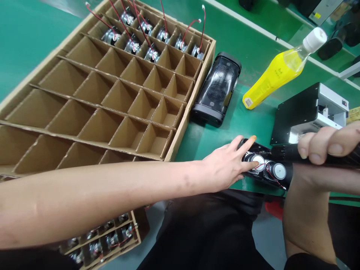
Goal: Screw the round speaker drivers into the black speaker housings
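Observation:
My left hand [228, 165] reaches across the green table and rests with spread fingers on a black speaker housing [263, 167] at the near edge; two round speaker drivers with red wires sit in the housing. My right hand [329, 145] is closed around a black electric screwdriver [284, 153] whose tip lies over the housing's right end. A second, finished black speaker [216, 88] with a mesh grille lies beside the cardboard box.
A large cardboard divider box [92, 97] fills the left, mostly empty cells, with several speaker drivers [146, 32] and red wires in the far rows. A yellow bottle [281, 69] lies on the table. A black and silver machine [306, 112] stands right. Another tray of drivers [104, 240] sits below.

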`<state>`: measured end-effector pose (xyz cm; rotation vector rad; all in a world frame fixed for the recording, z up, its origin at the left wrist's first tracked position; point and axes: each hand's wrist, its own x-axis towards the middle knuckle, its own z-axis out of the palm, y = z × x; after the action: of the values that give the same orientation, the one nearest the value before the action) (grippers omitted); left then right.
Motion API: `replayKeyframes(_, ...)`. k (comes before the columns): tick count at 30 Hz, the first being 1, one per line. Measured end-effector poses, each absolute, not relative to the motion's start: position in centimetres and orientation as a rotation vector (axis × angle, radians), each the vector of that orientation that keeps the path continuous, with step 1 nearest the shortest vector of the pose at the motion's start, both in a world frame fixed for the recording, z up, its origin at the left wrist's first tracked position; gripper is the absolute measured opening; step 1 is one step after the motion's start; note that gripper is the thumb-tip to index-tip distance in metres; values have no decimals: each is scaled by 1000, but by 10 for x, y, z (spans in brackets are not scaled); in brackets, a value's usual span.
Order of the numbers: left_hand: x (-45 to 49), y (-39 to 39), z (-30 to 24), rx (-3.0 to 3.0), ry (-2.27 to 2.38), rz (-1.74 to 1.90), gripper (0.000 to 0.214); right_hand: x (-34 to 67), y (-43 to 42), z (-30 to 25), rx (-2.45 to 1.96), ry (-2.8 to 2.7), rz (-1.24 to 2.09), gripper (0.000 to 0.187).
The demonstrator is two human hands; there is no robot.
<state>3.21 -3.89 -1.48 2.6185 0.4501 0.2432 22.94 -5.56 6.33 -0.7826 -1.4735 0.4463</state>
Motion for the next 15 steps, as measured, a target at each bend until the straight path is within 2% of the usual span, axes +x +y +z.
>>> replayKeyframes(15,31,-35,-2,2571,424,151,63,225,-48,55,-847,-1535,481,87)
